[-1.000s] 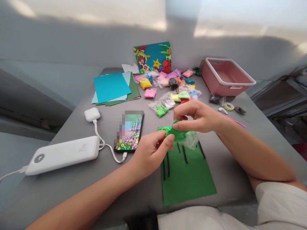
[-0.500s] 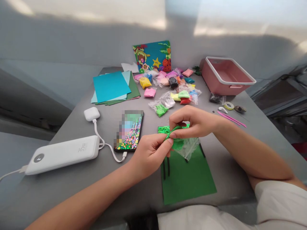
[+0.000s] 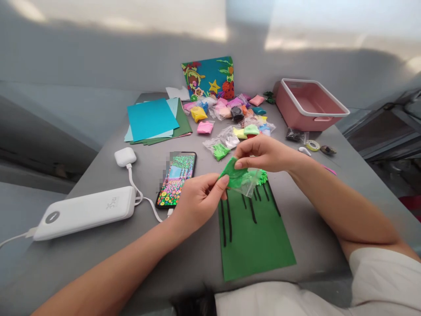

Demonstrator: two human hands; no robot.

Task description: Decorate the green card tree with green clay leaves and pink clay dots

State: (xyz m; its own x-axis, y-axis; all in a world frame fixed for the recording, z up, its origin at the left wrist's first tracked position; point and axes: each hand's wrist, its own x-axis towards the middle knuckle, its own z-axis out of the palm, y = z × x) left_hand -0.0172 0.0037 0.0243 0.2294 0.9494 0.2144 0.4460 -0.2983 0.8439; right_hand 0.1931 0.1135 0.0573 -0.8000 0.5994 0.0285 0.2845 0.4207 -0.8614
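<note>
- Here's the left hand [image 3: 204, 195], in a tight pinch, its left thumb [image 3: 222, 184] on top and pointing away from the body!
- Its fingers [image 3: 210, 181] curl in beneath, knuckles facing up.
- The left forearm [image 3: 125, 263] slants up from the lower left corner, long and straight.
- And over on the other side, the right hand [image 3: 268, 153] sits a touch higher, palm down, pinching too!
- Its index finger [image 3: 245, 147] arches over while the right thumb [image 3: 245, 162] reaches out nearly flat.
- Right forearm [image 3: 335, 199] angled inward, right elbow [image 3: 391, 241] bent, both hands close together, thumbs apart!
</note>
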